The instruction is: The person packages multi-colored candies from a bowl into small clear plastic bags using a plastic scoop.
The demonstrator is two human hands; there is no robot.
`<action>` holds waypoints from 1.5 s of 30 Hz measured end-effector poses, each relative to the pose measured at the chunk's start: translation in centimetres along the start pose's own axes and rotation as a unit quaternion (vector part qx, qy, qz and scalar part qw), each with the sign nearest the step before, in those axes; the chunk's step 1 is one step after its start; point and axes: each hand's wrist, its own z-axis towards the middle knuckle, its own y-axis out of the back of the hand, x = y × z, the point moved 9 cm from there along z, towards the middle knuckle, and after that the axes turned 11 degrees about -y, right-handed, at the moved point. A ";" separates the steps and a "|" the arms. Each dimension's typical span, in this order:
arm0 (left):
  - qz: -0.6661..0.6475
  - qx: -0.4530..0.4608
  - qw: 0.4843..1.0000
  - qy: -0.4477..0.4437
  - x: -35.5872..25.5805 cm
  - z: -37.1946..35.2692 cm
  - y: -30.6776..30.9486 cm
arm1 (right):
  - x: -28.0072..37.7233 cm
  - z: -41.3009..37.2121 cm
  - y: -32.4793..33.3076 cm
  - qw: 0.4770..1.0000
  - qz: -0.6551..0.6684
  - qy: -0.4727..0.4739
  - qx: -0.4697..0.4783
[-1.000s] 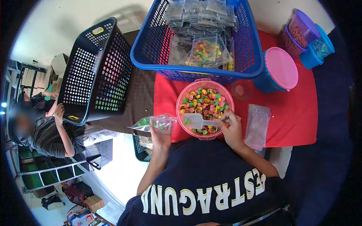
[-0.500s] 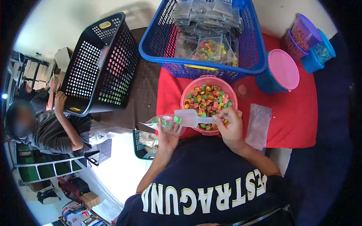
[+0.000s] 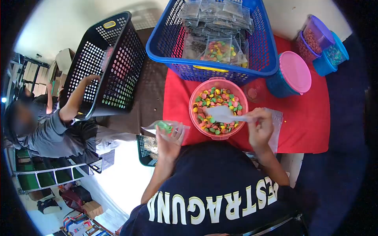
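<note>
My left hand (image 3: 168,146) holds a small clear plastic bag (image 3: 177,129) with several green candies in its lower part, left of the pink bowl. In my right hand (image 3: 260,126) is the handle of a whitish plastic scoop (image 3: 220,112). The scoop's blade lies over the candies in the pink bowl (image 3: 191,114). Those small round candies (image 3: 214,99) are green, yellow, pink and brown. Flat clear bags (image 3: 277,131) lie on the red cloth, partly hidden behind my right hand.
A blue basket (image 3: 165,59) with many filled packets (image 3: 216,23) stands behind the bowl. To the right are a pink-lidded tub (image 3: 295,72) and stacked purple and blue containers (image 3: 321,35). At left, a person (image 3: 59,129) reaches over a black basket (image 3: 122,74).
The scoop has moved right, from the bag's mouth to over the bowl. My left hand has shifted slightly left with the bag. The other person's arm has moved up over the black basket.
</note>
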 end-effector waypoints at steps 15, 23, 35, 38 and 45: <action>0.069 0.124 0.990 -0.009 -1.5 -4.4 -7.1 | -8.9 -3.2 -1.7 0.966 0.038 -0.254 -0.016; 0.090 0.112 0.989 -0.045 -0.9 -1.3 -4.7 | -9.1 -3.5 -3.1 0.960 -0.075 -0.261 0.069; 0.101 0.121 0.984 -0.079 -0.9 -0.9 -4.7 | -6.6 -1.0 -0.8 0.976 -0.110 -0.181 0.039; 0.107 0.131 0.983 -0.072 -0.9 -1.0 -4.9 | -6.6 -1.2 -2.1 0.977 -0.122 -0.163 0.066; 0.100 0.137 0.984 -0.056 -0.7 -1.0 -4.8 | -9.0 -2.5 -2.6 0.961 -0.065 -0.267 0.045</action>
